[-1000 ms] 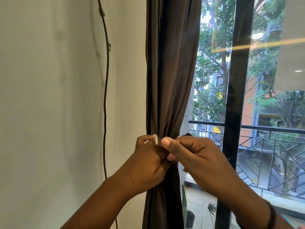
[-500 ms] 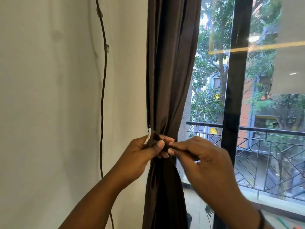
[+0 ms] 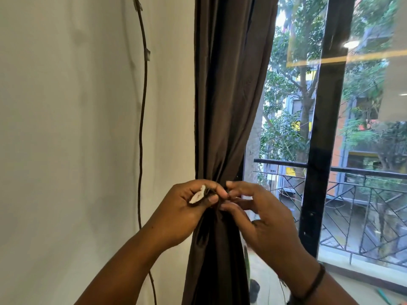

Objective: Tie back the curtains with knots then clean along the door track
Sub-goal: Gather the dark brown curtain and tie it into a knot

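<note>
A dark brown curtain (image 3: 229, 95) hangs gathered beside the white wall and is pinched into a waist at hand height. My left hand (image 3: 187, 212) grips a dark tie-back strap with a white end tab (image 3: 198, 195) at the curtain's left side. My right hand (image 3: 262, 219) is at the curtain's right side, fingers spread, its fingertips touching the strap at the gathered waist. The knot itself is hidden between my fingers.
A thin dark cable (image 3: 143, 119) runs down the white wall (image 3: 66, 128) left of the curtain. A black door frame post (image 3: 323, 128) stands to the right, with glass, a balcony railing (image 3: 363, 194) and trees beyond. The door track is out of view.
My right hand has opened its fingers and eased its pinch on the strap. My left hand has kept hold of the strap end, with the white tab now showing more.
</note>
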`<state>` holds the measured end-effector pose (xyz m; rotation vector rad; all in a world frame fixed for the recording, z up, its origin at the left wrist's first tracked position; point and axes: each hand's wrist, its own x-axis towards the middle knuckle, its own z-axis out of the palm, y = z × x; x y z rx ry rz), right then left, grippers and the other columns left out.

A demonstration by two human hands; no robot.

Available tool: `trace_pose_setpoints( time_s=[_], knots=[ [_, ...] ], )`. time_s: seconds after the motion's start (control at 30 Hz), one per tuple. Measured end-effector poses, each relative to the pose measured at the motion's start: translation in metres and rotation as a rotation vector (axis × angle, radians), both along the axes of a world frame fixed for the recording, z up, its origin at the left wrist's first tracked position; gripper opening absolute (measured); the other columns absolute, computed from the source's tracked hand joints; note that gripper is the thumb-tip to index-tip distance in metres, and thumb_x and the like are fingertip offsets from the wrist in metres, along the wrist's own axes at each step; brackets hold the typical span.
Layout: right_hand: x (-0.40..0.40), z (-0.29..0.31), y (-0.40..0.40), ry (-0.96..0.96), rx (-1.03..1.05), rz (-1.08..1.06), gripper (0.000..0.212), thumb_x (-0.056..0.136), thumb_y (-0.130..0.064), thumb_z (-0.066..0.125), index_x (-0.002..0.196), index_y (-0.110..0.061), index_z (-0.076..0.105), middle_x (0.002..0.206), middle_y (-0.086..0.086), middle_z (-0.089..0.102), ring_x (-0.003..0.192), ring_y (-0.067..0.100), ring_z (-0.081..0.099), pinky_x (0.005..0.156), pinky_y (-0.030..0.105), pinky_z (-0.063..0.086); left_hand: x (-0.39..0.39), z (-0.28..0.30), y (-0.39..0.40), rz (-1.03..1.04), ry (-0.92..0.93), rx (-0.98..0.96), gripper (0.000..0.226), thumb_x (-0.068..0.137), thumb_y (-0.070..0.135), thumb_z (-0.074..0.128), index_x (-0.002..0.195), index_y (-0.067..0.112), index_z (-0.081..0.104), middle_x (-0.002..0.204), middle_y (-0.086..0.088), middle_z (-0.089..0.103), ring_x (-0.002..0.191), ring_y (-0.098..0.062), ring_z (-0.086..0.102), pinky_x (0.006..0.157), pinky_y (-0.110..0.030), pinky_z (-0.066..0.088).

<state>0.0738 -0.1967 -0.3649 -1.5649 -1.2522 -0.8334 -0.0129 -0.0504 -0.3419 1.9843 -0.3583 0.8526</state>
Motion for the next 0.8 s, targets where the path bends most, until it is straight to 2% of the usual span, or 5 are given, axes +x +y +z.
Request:
trace_pose_setpoints(
  time_s=[0.23, 0.43, 0.57, 0.67, 0.8],
  knots=[
    [0.014, 0.020, 0.004, -0.031, -0.230, 0.110, 0.015, 0.076, -0.031, 0.063, 0.089, -0.035, 0.055, 0.092, -0.019, 0.068, 0.076, -0.008, 0.062, 0.066, 0.006, 0.045, -0.001, -0.005, 0.019, 0.069, -0.028, 0.444, 0.022, 0.081, 0.026, 0.054, 0.099, 0.036, 0.062, 0.095, 0.020, 0.062, 0.094, -0.005, 0.062, 0.083, -0.017, 0.049],
    [0.011, 0.024, 0.018, -0.273, -0.277, -0.269, 0.030, 0.074, -0.050, 0.050, 0.101, -0.036, 0.049, 0.080, -0.023, 0.063, 0.070, -0.014, 0.052, 0.046, -0.003, 0.017, -0.013, 0.001, 0.013, 0.442, -0.209, 0.848, 0.035, 0.072, 0.019, 0.049, 0.101, 0.029, 0.066, 0.103, 0.010, 0.068, 0.086, -0.009, 0.063, 0.064, -0.008, 0.041],
    [0.008, 0.017, 0.035, -0.412, -0.124, -0.417, 0.030, 0.077, -0.042, 0.044, 0.103, -0.027, 0.048, 0.076, -0.007, 0.069, 0.045, 0.013, 0.058, 0.041, 0.012, 0.025, -0.010, -0.008, 0.007, 0.518, -0.307, 0.760, 0.045, 0.073, 0.017, 0.039, 0.112, 0.033, 0.053, 0.113, 0.014, 0.062, 0.086, -0.012, 0.060, 0.057, -0.027, 0.057],
    [0.003, 0.007, 0.043, -0.380, -0.039, -0.455, 0.029, 0.080, -0.033, 0.045, 0.108, -0.026, 0.047, 0.075, -0.002, 0.068, 0.045, 0.016, 0.057, 0.040, 0.020, 0.034, -0.001, -0.027, 0.003, 0.540, -0.428, 0.580, 0.041, 0.080, 0.015, 0.044, 0.116, 0.031, 0.052, 0.122, 0.015, 0.052, 0.098, -0.012, 0.059, 0.076, -0.026, 0.054],
    [-0.011, 0.006, 0.043, 0.050, -0.088, -0.140, 0.029, 0.085, -0.023, 0.047, 0.110, -0.034, 0.057, 0.092, -0.014, 0.069, 0.071, 0.003, 0.061, 0.059, 0.007, 0.042, 0.006, -0.046, 0.000, 0.400, -0.495, 0.130, 0.036, 0.086, 0.019, 0.048, 0.116, 0.034, 0.060, 0.123, 0.021, 0.055, 0.111, 0.004, 0.057, 0.086, -0.010, 0.049]
  ],
)
